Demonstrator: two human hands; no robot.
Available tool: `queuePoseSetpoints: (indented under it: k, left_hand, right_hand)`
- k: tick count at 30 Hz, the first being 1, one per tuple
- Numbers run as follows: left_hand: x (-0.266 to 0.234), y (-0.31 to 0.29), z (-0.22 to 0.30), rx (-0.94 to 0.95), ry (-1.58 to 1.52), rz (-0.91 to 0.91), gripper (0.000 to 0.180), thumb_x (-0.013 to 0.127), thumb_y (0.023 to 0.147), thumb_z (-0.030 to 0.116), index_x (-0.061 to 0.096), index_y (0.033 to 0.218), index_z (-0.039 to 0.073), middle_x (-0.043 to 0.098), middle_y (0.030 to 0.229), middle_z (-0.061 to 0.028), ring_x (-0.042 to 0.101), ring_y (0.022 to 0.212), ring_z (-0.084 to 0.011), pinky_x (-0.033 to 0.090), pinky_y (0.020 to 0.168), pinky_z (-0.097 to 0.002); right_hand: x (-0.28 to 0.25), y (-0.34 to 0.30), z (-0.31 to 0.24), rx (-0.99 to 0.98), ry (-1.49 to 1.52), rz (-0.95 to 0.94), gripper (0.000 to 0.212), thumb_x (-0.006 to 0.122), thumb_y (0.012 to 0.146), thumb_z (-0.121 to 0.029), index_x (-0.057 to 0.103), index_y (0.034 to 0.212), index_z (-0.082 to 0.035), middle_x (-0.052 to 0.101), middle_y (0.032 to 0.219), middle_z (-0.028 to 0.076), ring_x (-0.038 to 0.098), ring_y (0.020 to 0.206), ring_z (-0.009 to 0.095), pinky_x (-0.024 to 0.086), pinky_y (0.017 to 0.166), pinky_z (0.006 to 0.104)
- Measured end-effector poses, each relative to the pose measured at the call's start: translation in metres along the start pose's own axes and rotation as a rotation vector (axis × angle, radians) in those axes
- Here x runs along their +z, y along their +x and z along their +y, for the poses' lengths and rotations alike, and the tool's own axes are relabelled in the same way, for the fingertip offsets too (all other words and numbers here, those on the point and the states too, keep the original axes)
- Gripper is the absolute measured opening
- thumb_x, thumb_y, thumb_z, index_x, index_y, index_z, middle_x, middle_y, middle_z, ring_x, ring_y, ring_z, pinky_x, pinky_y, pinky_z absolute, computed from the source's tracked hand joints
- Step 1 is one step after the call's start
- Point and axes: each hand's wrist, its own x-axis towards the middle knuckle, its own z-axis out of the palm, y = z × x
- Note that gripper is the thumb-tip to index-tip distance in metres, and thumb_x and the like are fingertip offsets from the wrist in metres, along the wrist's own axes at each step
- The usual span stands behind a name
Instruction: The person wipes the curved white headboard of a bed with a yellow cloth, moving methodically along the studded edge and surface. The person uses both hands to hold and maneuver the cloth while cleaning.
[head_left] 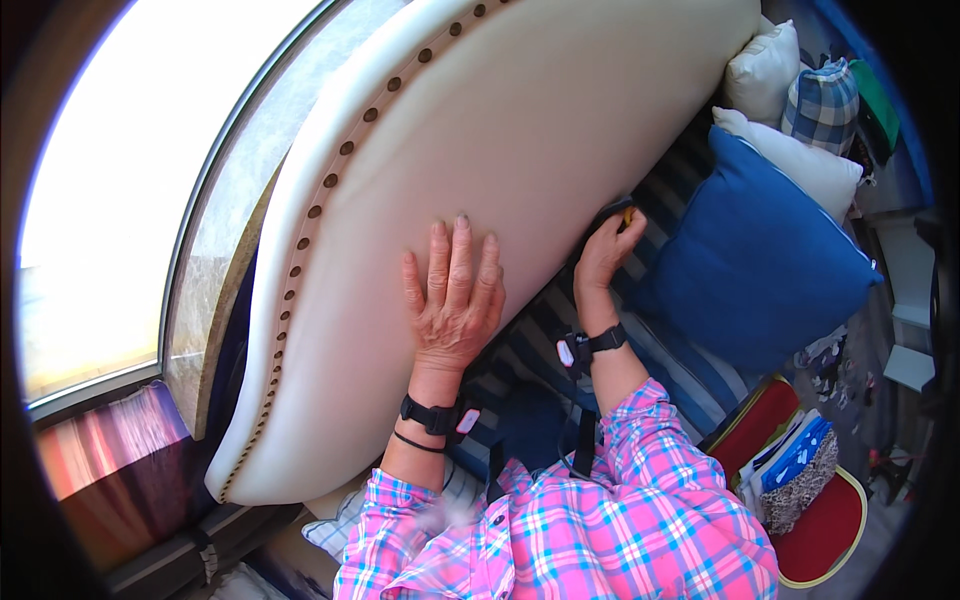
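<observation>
Studded cream panel [480, 130] beside window [100, 220] — left hand [455, 315] flat on panel; right hand [603, 252] gripping dark object [611, 208] — blue cushion [755, 250] near.

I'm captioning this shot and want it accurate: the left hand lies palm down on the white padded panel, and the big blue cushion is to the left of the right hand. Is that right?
Not quite: the blue cushion is to the right of the right hand, as the head view shows. The left hand does lie palm down on the white padded panel.
</observation>
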Motion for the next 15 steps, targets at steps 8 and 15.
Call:
queuePoseSetpoints:
  k: [8, 15]
  left_hand:
    - [-0.002, 0.0, -0.001, -0.013, -0.025, -0.016, 0.048, 0.07, 0.098, 0.026, 0.067, 0.145, 0.02, 0.055, 0.162, -0.0121, 0.049, 0.153, -0.0335, 0.023, 0.131, -0.0588]
    - [-0.007, 0.0, -0.002, -0.024, -0.085, -0.035, 0.049, 0.07, 0.096, 0.024, 0.066, 0.145, 0.02, 0.052, 0.164, -0.0104, 0.046, 0.155, -0.0312, 0.024, 0.131, -0.0574]
  right_hand:
    - [-0.035, -0.099, -0.032, -0.211, -0.079, -0.281, 0.029, 0.058, 0.101, 0.0, 0.051, 0.129, 0.004, 0.052, 0.117, 0.027, 0.053, 0.112, 0.046, 0.045, 0.102, 0.05]
    - [-0.023, -0.08, -0.038, -0.276, -0.086, -0.227, 0.019, 0.058, 0.101, -0.001, 0.052, 0.119, 0.002, 0.053, 0.112, 0.026, 0.055, 0.109, 0.045, 0.045, 0.1, 0.0502]
